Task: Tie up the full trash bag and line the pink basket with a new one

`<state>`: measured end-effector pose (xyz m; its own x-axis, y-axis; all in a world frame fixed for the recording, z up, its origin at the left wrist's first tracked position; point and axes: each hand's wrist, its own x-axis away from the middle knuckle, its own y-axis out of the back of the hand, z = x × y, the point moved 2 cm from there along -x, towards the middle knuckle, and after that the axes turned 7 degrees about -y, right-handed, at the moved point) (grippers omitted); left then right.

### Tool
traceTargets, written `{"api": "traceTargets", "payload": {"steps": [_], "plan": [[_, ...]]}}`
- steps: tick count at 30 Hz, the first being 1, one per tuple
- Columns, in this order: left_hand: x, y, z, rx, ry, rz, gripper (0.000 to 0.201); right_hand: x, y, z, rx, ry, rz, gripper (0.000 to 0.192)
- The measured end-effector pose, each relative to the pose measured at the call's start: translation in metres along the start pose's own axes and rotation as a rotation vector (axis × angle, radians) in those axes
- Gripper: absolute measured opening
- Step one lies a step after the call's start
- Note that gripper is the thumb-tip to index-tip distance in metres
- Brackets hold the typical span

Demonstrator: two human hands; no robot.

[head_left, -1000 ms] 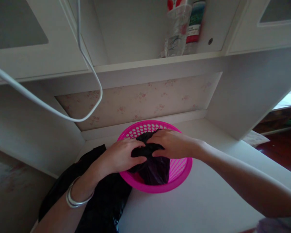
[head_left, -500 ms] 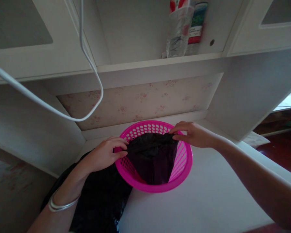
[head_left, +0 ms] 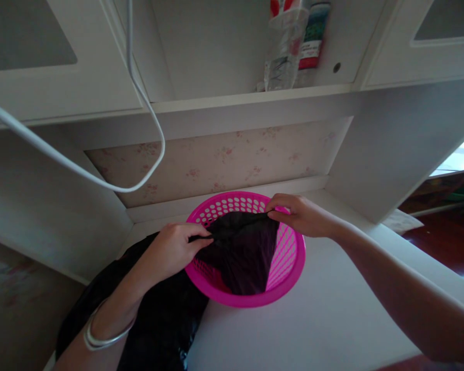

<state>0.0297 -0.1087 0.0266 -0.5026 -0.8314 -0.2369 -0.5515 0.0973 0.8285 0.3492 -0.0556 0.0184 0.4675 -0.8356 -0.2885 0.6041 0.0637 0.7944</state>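
Observation:
A round pink plastic basket (head_left: 290,281) with a perforated wall stands on the white surface. Inside its opening hangs a thin black plastic bag (head_left: 251,252), dark purple where light comes through. My left hand (head_left: 178,250) pinches the bag's upper left edge between thumb and fingers. The upper right edge is gripped in the same way by my right hand (head_left: 299,214), over the basket's far right rim. Between both hands the bag's edge is stretched, its lower part resting within the basket.
A large glossy black heap (head_left: 162,319), partly under my left arm, lies left of the basket. A white cable (head_left: 139,183) loops down at upper left. On the shelf above stand a clear plastic container (head_left: 282,67) and a green-and-red package (head_left: 313,41). White panels (head_left: 390,139) flank the surface.
My left hand has moved a little right, drawing its edge of the bag closer to my right hand. The bag's edge has slackened and bunched on the left.

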Motion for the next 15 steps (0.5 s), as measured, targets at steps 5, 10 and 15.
{"api": "traceTargets", "payload": {"steps": [5,10,15], "plan": [[0.022,0.026,0.026,0.348,-0.117,-0.033,0.011,0.006,0.004,-0.039,-0.185,-0.241,-0.176,0.02],[0.034,0.029,0.022,0.804,-0.231,-0.123,0.044,0.01,0.002,0.002,-0.366,-0.075,-0.076,0.062],[0.05,0.02,-0.021,0.345,-0.333,-0.011,0.058,0.012,0.005,0.037,-0.22,-0.007,-0.056,0.039]]}}
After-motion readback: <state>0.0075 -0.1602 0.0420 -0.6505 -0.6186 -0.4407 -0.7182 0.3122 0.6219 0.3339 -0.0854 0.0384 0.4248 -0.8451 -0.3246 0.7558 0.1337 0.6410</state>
